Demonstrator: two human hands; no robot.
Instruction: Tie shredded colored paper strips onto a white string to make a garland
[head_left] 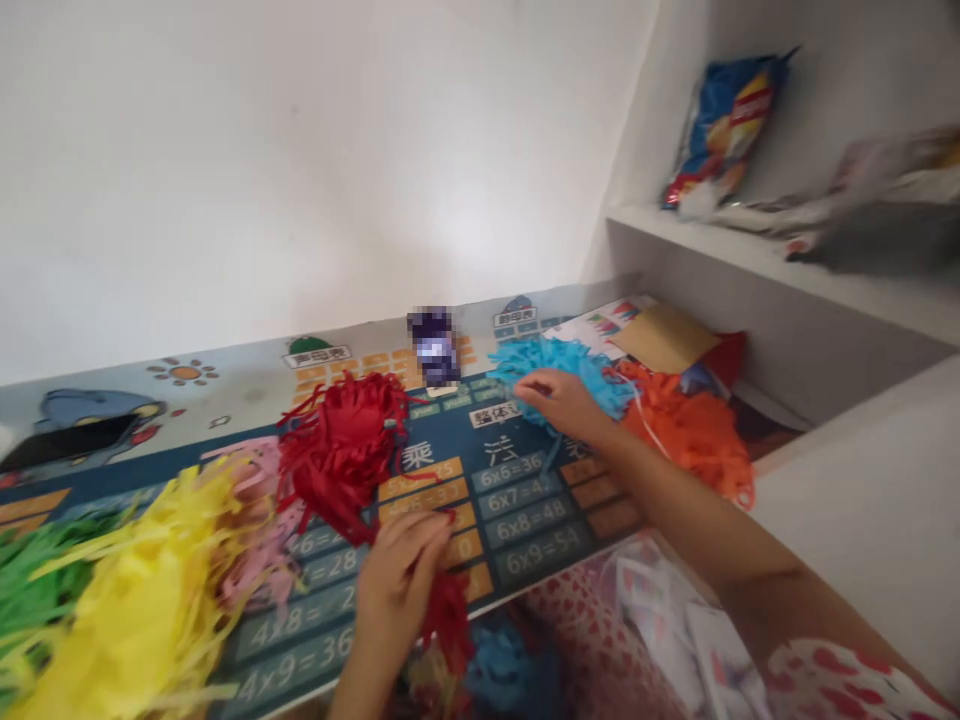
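My left hand [405,575] is near the table's front edge, its fingers curled around red strips [448,615] that hang below it. My right hand [559,400] is at a bundle of light blue strips [555,355], with its fingers drawn together; blur hides what is between them. Just beyond my left hand lies a larger heap of red strips [349,440]. Orange strips [694,435] lie to the right of the light blue ones. Pink strips [259,540], yellow strips [142,590] and green strips [56,560] spread out at the left.
A mat [525,510] printed with multiplication sums covers the table. A phone-like device [435,345] leans by the wall. A dark flat object [71,440] lies at far left. The shelf [697,235] at right bears a blue snack bag [724,130]. White packets [675,620] are below the edge.
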